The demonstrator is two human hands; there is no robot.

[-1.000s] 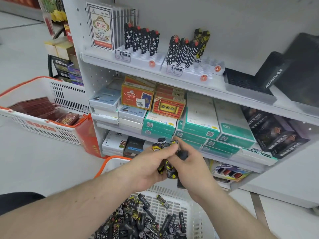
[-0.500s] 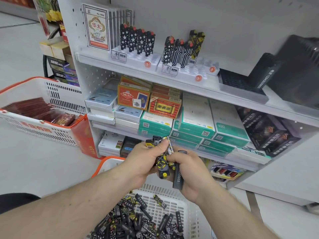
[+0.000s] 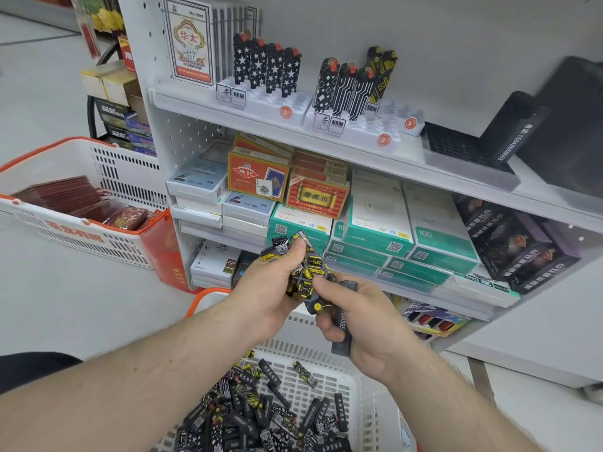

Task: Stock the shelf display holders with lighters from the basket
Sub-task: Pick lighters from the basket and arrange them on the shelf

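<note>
- Head view: both bare hands meet in front of the white shelf unit, above a white slotted plastic basket with an orange rim [image 3: 365, 399].
- The left hand [image 3: 264, 295] grips a fanned bunch of black-and-yellow patterned lighters [image 3: 305, 272], its thumb pressed across the top of the bunch.
- The right hand [image 3: 365, 324] pinches the lower end of one of those lighters between thumb and forefinger, so the two hands touch the same bunch.
- The right hand's other fingers curl round a dark grey flat bar with white digits printed on it [image 3: 342, 334], held upright against the palm.
- The basket below holds a loose heap of black lighters with white and yellow prints [image 3: 261, 415], lying in all directions.
- On the top shelf stand two white plastic display holders side by side: the left holder [image 3: 280, 104] carries four black lighters with white stars [image 3: 266, 68] in a row at its back.
- The right holder [image 3: 375, 128] carries a cluster of black-and-white patterned lighters [image 3: 346, 86], with yellow-and-black ones behind them; many of its front slots are unfilled.
- To the right of the holders lies a black gridded tray [image 3: 453, 146].
- The shelf beneath is packed with red card boxes [image 3: 257, 172] and green-and-white boxes [image 3: 378, 220].
- A second white basket of dark red packets [image 3: 75, 197] stands on the floor to the left.
</note>
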